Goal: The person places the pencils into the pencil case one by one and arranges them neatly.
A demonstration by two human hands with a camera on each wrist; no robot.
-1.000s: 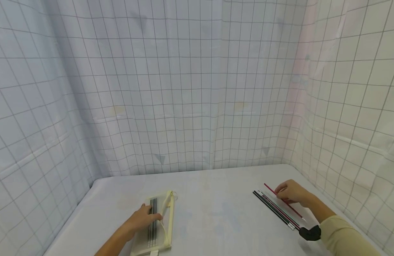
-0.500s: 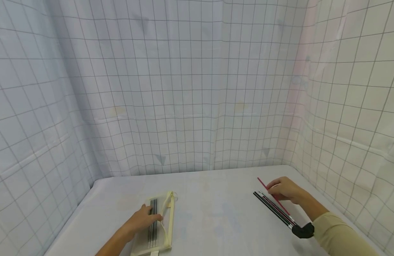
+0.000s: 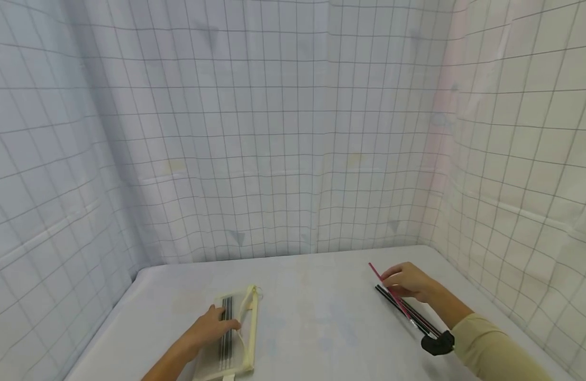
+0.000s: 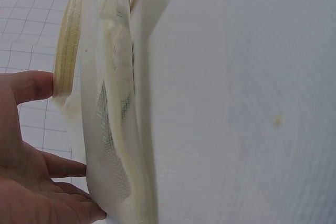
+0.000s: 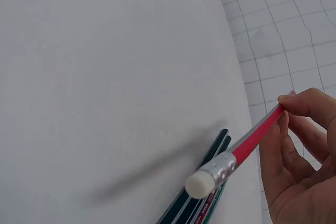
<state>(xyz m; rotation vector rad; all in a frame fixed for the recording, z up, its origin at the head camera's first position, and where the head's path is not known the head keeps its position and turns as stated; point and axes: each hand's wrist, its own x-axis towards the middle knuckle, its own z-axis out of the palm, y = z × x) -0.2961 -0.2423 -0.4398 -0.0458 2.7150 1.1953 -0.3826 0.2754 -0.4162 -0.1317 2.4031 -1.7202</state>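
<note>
A cream, see-through zip pouch (image 3: 252, 330) lies at the left, with long dark stripes showing through it; whether they are pencils is unclear. My left hand (image 3: 209, 327) rests on it. In the left wrist view, the thumb (image 4: 35, 86) touches the yellowish zipper band while spread fingers press the pouch's side (image 4: 94, 145). Thumb and fingertips of my right hand (image 5: 310, 177) pinch a red pencil (image 5: 258, 130), its white eraser end towards the wrist camera. Slanting in the air, it crosses above several pencils (image 5: 176, 211) on the table, black ones plus one maroon and one green.
White cloth covers the table (image 3: 302, 317). Gridded white curtains (image 3: 274, 132) stand behind it and along both sides. A black wrist-worn device (image 3: 438, 344) hangs below the right sleeve (image 3: 488, 344), over the near ends of the pencils.
My right hand has carried the red pencil leftward, from beside the other pencils to above them. The left hand and the pouch stay in place.
</note>
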